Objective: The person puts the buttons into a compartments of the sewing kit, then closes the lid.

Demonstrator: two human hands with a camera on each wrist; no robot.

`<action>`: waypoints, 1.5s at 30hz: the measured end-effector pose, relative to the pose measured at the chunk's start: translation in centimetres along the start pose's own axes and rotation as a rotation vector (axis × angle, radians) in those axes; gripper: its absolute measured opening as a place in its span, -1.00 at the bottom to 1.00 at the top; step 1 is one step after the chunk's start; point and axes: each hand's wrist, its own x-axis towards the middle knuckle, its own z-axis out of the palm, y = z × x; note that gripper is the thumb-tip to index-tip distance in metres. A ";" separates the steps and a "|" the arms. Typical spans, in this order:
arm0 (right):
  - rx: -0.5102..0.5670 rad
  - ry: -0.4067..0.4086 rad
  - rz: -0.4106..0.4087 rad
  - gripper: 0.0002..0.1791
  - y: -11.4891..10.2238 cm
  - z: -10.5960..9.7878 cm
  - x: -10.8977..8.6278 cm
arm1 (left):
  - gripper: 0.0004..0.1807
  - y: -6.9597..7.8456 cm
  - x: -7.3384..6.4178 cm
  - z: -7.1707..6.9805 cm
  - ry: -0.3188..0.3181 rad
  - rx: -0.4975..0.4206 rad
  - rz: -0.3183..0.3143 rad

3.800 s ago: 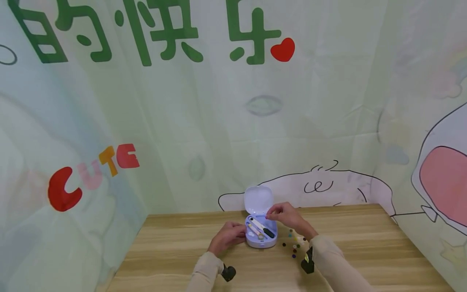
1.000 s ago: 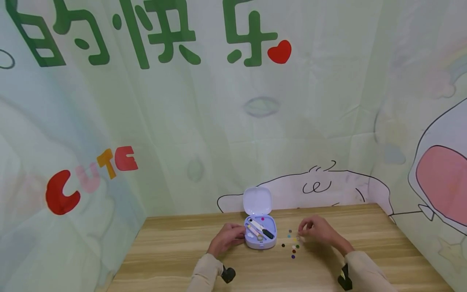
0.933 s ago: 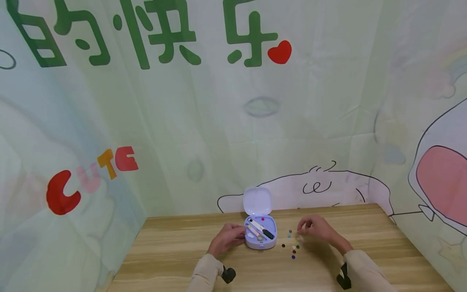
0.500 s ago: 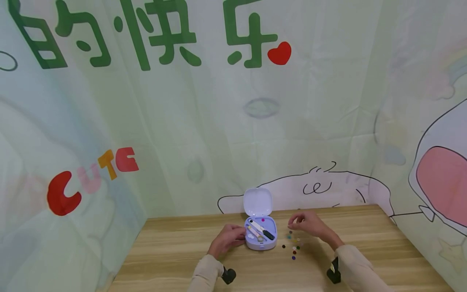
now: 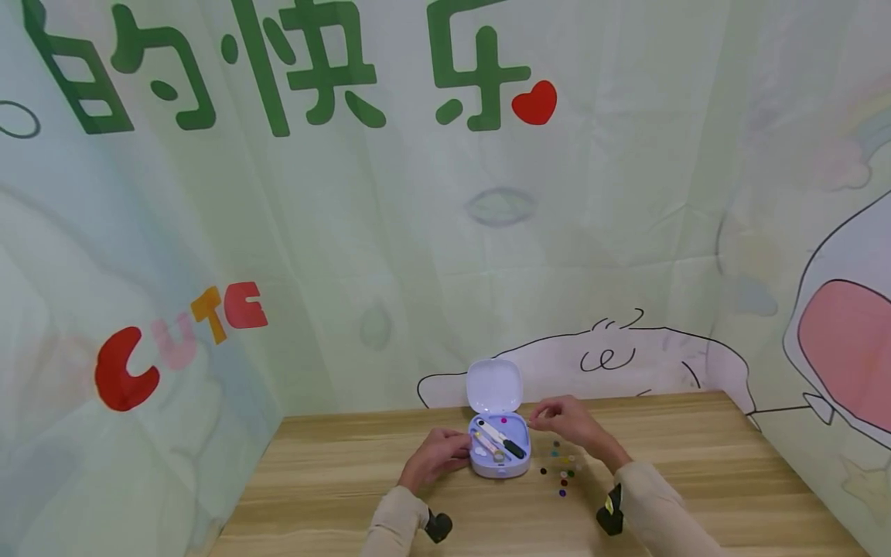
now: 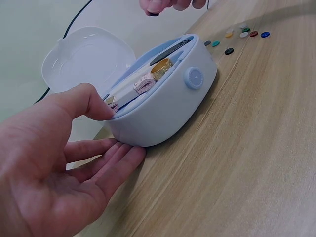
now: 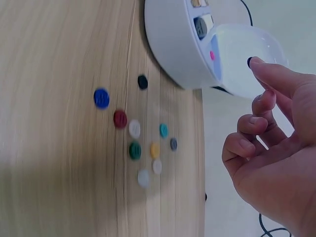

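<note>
A pale blue sewing box stands on the table with its lid up. My left hand holds its left side, thumb on the rim and fingers against the lower wall. Inside lie a folded tape measure, a gold thimble-like ring, a tool with a black handle and a pink button. Just off the box's far right edge is my right hand, pinching a dark button between thumb and finger; fingertips partly hide it.
Several loose buttons lie on the wooden table right of the box, among them a blue button, a red button and a black button. A printed cloth backdrop rises behind the table.
My right hand, over the box's far right corner at first, went right to the buttons, then came back left toward the box. A pink button now lies inside. My left hand stays put.
</note>
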 end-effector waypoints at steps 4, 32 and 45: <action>0.047 0.011 0.032 -0.89 -0.3 0.7 0.2 | -0.60 0.0 0.0 0.0 -0.003 -0.001 0.003; -0.032 0.049 0.021 -0.62 2.9 -0.5 -1.1 | -0.56 0.2 -0.2 0.0 -0.003 0.000 0.003; -0.149 0.033 -0.023 -0.72 4.4 -0.7 -2.3 | -0.58 0.1 -0.2 0.0 -0.015 -0.002 0.007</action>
